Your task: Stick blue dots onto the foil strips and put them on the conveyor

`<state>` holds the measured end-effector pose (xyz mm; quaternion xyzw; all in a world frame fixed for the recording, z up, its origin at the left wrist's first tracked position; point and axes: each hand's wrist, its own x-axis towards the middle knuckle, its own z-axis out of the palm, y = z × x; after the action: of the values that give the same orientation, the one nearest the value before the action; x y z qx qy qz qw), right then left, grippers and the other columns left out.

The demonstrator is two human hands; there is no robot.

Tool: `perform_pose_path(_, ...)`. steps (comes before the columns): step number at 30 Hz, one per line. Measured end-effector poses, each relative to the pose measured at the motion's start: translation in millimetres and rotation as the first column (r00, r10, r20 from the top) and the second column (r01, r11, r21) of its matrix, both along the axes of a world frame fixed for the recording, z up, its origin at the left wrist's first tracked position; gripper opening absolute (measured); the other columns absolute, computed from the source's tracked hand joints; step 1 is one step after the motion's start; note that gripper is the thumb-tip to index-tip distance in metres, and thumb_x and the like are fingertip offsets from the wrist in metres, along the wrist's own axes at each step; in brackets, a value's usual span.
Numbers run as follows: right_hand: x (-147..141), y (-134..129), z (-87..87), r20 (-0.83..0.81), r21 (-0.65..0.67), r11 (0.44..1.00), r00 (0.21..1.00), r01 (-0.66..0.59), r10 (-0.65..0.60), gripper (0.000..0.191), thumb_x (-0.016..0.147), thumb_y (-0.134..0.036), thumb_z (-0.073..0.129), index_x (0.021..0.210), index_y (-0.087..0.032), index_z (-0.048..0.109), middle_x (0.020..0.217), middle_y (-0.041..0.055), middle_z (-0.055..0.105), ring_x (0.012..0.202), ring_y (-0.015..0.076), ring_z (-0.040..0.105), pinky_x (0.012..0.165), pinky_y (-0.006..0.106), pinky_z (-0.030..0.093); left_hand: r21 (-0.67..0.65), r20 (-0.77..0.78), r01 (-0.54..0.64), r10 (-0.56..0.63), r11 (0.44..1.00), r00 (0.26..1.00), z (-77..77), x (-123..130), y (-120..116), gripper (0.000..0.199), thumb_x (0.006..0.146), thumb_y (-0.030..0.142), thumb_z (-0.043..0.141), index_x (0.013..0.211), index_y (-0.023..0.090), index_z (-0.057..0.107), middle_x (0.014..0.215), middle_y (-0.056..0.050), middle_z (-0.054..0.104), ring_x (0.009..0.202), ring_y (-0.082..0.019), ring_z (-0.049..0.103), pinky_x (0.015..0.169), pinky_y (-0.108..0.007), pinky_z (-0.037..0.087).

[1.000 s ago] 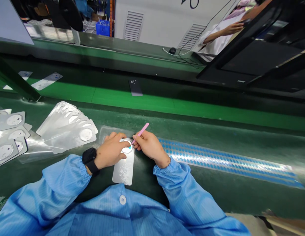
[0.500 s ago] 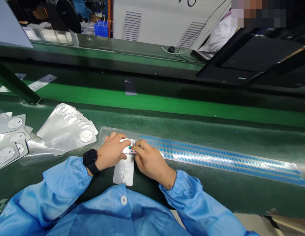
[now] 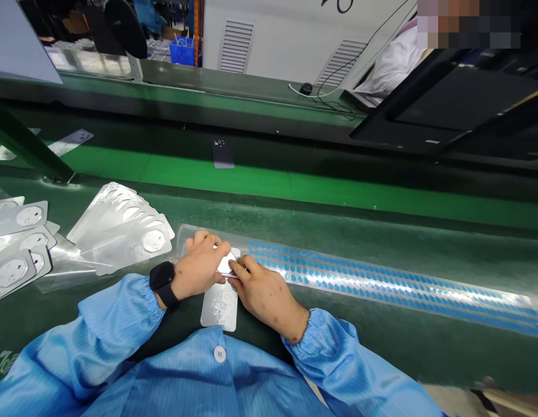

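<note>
A silvery flat panel (image 3: 219,307) with a white octagonal top lies upright in front of my chest. My left hand (image 3: 200,267) rests at its upper left, fingers curled over the edge of the white part. From the right, my right hand (image 3: 269,295) presses a fingertip on the white part, its fingers bent together; the green-blue dot there is hidden under that finger. A thin pinkish edge shows between the two hands. Right beside them lies a long clear sheet (image 3: 359,278) with rows of blue dots.
Fanned panels (image 3: 121,231) lie to the left, with another pile (image 3: 17,255) at the far left. A dark phone-like plate (image 3: 223,153) rests on the green belt (image 3: 269,182). A green post (image 3: 34,145) stands at the left. A person's white sleeve (image 3: 392,66) shows at upper right.
My right fingertip has come down over the small green-blue dot, which no longer shows. The dark plate on the belt has shifted slightly left.
</note>
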<state>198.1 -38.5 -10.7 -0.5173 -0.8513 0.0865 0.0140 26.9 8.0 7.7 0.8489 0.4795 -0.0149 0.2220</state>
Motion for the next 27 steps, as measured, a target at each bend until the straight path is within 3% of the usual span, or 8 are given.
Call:
perform_pose_path(7, 3.3, 4.5, -2.2, -0.212, -0.041, 0.994, 0.972, 0.099, -0.105, 0.03, 0.084, -0.024, 0.059, 0.113, -0.02, 0.056, 0.111, 0.0113, 0.059, 0.091, 0.0238, 0.064, 0.071, 0.034, 0.053, -0.007, -0.001, -0.028, 0.028, 1.0, 1.0, -1.7, 2.3, 0.3, 0.044, 0.071, 0.027, 0.075, 0.103, 0.021, 0.045, 0.115, -0.008, 0.051, 0.111, -0.028, 0.044, 0.09, -0.043, 0.036)
perform_pose_path(11, 5.2, 21.5, -8.7, -0.477, -0.218, 0.953, 0.828, 0.212, -0.293, 0.062, 0.071, -0.021, 0.068, 0.128, -0.019, 0.045, 0.109, 0.0098, 0.061, 0.094, 0.0244, 0.063, 0.08, 0.04, 0.051, 0.012, 0.162, -0.119, 0.116, 0.993, 0.98, -11.9, 1.5, -8.0, 0.054, 0.066, 0.019, 0.077, 0.11, 0.022, 0.045, 0.117, -0.008, 0.045, 0.11, -0.026, 0.045, 0.092, -0.043, 0.039)
perform_pose_path(14, 7.5, 55.5, -7.8, -0.606, -0.381, 0.909, 0.696, 0.171, -0.385, 0.039, 0.075, -0.021, 0.06, 0.114, -0.018, 0.058, 0.087, 0.0036, 0.067, 0.077, 0.0195, 0.064, 0.072, 0.034, 0.051, 0.109, 0.357, -0.261, 0.207, 0.959, 0.911, -19.7, -1.0, -11.4, 0.052, 0.067, 0.018, 0.073, 0.112, 0.021, 0.047, 0.115, -0.009, 0.043, 0.111, -0.027, 0.044, 0.096, -0.044, 0.039)
perform_pose_path(16, 13.6, 92.9, 2.2, -0.665, -0.366, 0.907, 0.623, 0.208, -0.411, 0.029, 0.076, -0.023, 0.058, 0.104, -0.017, 0.063, 0.084, 0.0036, 0.068, 0.074, 0.0192, 0.064, 0.068, 0.032, 0.051, 0.17, 0.504, -0.363, 0.236, 0.916, 0.831, -19.3, -4.0, -9.6, 0.036, 0.075, 0.02, 0.064, 0.108, 0.02, 0.05, 0.112, -0.01, 0.047, 0.109, -0.026, 0.046, 0.096, -0.045, 0.039)
perform_pose_path(19, 27.5, 163.6, 33.4, -0.597, -0.277, 0.871, 0.638, 0.405, -0.486, 0.03, 0.077, -0.023, 0.057, 0.105, -0.014, 0.064, 0.081, 0.0059, 0.07, 0.074, 0.021, 0.065, 0.067, 0.032, 0.05, 0.138, 0.668, -0.415, 0.225, 0.899, 0.709, -2.3, -8.8, -7.6, 0.011, 0.082, 0.018, 0.048, 0.091, 0.021, 0.054, 0.093, -0.007, 0.056, 0.094, -0.022, 0.053, 0.086, -0.039, 0.045)
perform_pose_path(22, 27.4, 229.6, 63.1, -0.451, -0.106, 0.84, 0.728, 0.531, -0.517, 0.03, 0.075, -0.023, 0.063, 0.101, -0.008, 0.067, 0.09, 0.015, 0.07, 0.092, 0.0294, 0.065, 0.078, 0.036, 0.048, 0.071, 0.76, -0.351, 0.178, 0.934, 0.625, 33.5, -11.8, -19.5, 0.013, 0.084, 0.019, 0.045, 0.078, 0.023, 0.056, 0.077, -0.003, 0.059, 0.079, -0.018, 0.056, 0.074, -0.033, 0.048)
perform_pose_path(24, 8.9, 261.2, 67.2, -0.224, 0.045, 0.863, 0.847, 0.503, -0.482, 0.039, 0.078, -0.034, 0.064, 0.105, -0.006, 0.066, 0.1, 0.0204, 0.068, 0.103, 0.0329, 0.061, 0.085, 0.038, 0.046, 0.091, 0.793, -0.237, 0.074, 0.967, 0.605, 58.8, -13.7, -35.7, 0.017, 0.085, 0.021, 0.045, 0.078, 0.025, 0.06, 0.075, -0.003, 0.061, 0.078, -0.018, 0.058, 0.074, -0.034, 0.049)
perform_pose_path(27, -41.0, 285.7, 47.8, -0.033, 0.036, 0.919, 0.92, 0.392, -0.391, 0.061, 0.082, -0.053, 0.058, 0.114, -0.002, 0.062, 0.112, 0.025, 0.063, 0.11, 0.0332, 0.058, 0.09, 0.037, 0.044, 0.154, 0.802, -0.081, -0.076, 0.985, 0.593, 80.5, -22.5, -61.3, 0.015, 0.084, 0.029, 0.051, 0.085, 0.034, 0.066, 0.071, -0.002, 0.063, 0.078, -0.02, 0.059, 0.073, -0.036, 0.051)
